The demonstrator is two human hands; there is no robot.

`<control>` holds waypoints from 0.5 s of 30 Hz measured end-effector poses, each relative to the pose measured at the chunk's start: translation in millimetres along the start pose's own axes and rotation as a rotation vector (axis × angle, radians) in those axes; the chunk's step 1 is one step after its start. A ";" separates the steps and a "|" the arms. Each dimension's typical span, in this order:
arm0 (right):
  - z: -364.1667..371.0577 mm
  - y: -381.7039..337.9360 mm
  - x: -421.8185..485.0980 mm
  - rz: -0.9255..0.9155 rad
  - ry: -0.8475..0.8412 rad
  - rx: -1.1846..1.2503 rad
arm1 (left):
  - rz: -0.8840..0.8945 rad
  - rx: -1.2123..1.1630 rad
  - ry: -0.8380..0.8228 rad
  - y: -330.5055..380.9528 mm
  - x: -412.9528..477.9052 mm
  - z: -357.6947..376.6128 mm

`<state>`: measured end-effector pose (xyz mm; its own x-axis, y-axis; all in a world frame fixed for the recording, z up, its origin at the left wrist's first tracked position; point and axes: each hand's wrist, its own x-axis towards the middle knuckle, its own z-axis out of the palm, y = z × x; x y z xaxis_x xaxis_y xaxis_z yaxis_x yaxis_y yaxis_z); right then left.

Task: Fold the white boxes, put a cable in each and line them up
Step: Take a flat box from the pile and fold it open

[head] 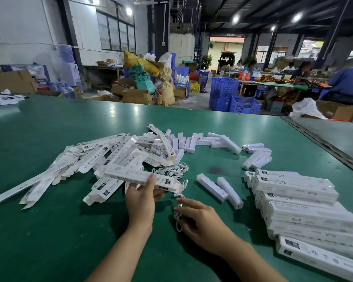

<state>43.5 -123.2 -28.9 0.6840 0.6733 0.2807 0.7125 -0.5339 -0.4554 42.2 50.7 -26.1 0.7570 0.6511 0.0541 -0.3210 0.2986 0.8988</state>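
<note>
Your left hand [141, 197] grips a folded white box [135, 175] near its right end, thumb on top and fingers curled beneath. It holds the box crosswise at the near edge of the heap of flat unfolded boxes [69, 165] that spreads across the left of the green table [49, 231]. Your right hand [200, 218] lies low on the table just to the right, its fingers stretched over a white cable [178, 217] that loops on the tabletop by the fingertips. Whether that hand pinches the cable or only touches it cannot be told from this view. Beyond the cable, just right of the held box, sits a tangle of cables [171, 169]. Two white bar-shaped units [212, 187] lie side by side to the right of the tangle, with more scattered farther back. Along the right side, closed boxes [298, 193] are lined up side by side, each overlapping the next, in a row running toward you
</note>
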 end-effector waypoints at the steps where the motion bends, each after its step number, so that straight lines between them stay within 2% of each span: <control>1: -1.9 1.2 -0.6 -0.005 -0.011 -0.028 | -0.001 0.004 -0.001 -0.2 0.1 0.1; 15: -7.9 4.0 1.4 0.001 -0.095 -0.096 | -0.028 0.022 0.000 0.3 0.8 -1.1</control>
<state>48.5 -128.5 -23.7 0.6702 0.7155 0.1971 0.7265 -0.5781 -0.3715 42.0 52.0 -26.3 0.7653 0.6430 0.0289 -0.2870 0.3007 0.9095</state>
